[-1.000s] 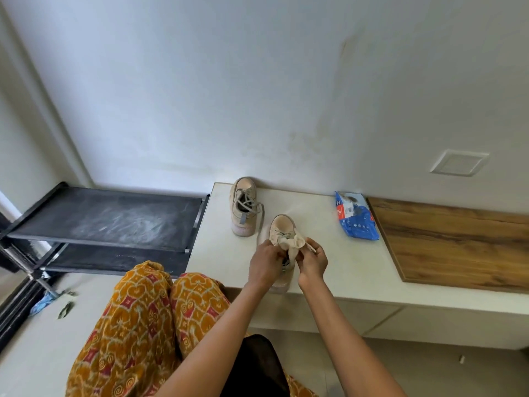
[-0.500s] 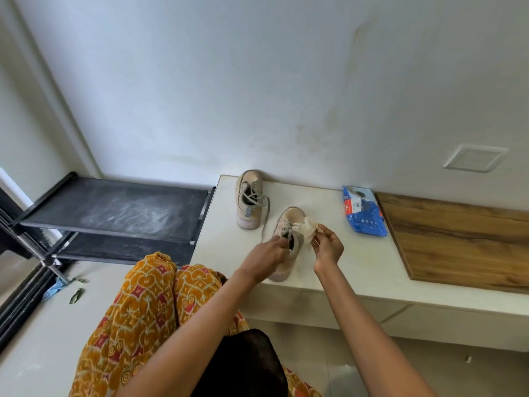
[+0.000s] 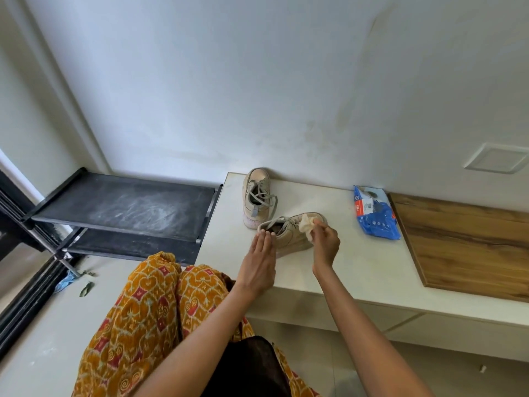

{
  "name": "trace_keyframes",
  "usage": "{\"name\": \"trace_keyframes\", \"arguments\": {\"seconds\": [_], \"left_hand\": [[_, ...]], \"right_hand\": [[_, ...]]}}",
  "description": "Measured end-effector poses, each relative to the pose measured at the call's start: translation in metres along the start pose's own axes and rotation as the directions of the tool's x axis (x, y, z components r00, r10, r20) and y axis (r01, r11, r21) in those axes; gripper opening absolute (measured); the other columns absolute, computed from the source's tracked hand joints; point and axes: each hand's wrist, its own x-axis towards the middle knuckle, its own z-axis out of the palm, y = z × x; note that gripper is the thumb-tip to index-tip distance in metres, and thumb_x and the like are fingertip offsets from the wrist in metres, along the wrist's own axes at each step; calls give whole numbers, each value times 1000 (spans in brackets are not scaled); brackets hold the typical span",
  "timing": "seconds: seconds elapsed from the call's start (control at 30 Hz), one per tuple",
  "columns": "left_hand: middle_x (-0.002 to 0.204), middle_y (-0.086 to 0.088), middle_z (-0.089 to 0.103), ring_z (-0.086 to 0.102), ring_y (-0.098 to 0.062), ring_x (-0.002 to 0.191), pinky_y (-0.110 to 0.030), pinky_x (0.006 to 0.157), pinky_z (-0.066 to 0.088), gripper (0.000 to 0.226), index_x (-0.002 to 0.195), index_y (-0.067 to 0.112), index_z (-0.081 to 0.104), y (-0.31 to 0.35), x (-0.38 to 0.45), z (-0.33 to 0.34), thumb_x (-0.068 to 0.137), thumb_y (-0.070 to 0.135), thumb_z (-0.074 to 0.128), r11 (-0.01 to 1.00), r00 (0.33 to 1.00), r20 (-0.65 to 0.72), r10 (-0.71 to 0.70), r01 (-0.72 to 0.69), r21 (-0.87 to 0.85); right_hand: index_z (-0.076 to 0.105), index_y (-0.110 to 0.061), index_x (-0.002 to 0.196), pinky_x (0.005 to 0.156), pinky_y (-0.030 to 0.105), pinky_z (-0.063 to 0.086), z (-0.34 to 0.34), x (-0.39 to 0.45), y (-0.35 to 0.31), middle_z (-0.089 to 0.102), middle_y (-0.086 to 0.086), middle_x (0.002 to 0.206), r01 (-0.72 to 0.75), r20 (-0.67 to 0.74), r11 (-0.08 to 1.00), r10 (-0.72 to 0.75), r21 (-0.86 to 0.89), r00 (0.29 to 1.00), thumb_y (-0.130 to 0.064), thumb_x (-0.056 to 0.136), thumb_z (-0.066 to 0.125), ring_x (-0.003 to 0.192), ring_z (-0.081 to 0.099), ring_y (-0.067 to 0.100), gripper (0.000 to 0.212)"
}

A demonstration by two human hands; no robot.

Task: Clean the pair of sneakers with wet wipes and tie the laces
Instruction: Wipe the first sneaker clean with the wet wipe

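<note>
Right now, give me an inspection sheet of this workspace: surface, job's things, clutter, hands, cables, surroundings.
Surface: white bench top, with a wood panel at its right end.
Job's things: near sneaker lies on the bench; far sneaker stands by the wall, laces untied; blue wipes pack lies flat.
Clutter: scraps on the floor by the rack.
Hands: left hand rests with straight fingers on the near sneaker's heel; right hand pinches a crumpled wipe at the toe.
Cables: nothing seen.
Surroundings: dusty black rack, white wall, patterned clothing.
</note>
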Motion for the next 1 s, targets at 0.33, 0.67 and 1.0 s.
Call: {"name": "trace_keyframes", "arguments": {"seconds": [0.33,0.67,1.0], "left_hand": [[154,-21,-16,-16,-33,143,-39,116,-12,70,138,0,-26,4,-1,2,98,28,24,995,997,66,-46,40,88],[156,-21,-1,-4,-34,144,-41,116,-5,74,144,2,-12,3,5,14,95,31,35,998,998,-21,-52,53,43],[150,-16,-13,-11,-30,141,-40,114,-7,78,144,8,-10,0,7,20,93,36,41,999,999,-28,-46,47,25]], "right_hand": [[63,-14,98,66,30,39,-14,34,11,65,13,97,419,328,518,-262,-746,908,-12,88,57,95,57,32,12],[71,-20,107,71,31,44,-13,32,28,68,6,101,546,423,450,-351,-706,836,-9,88,59,96,56,26,25],[68,-12,111,81,21,46,15,-3,21,69,-3,104,339,254,866,-257,-367,932,-18,90,62,95,62,8,23]]}}
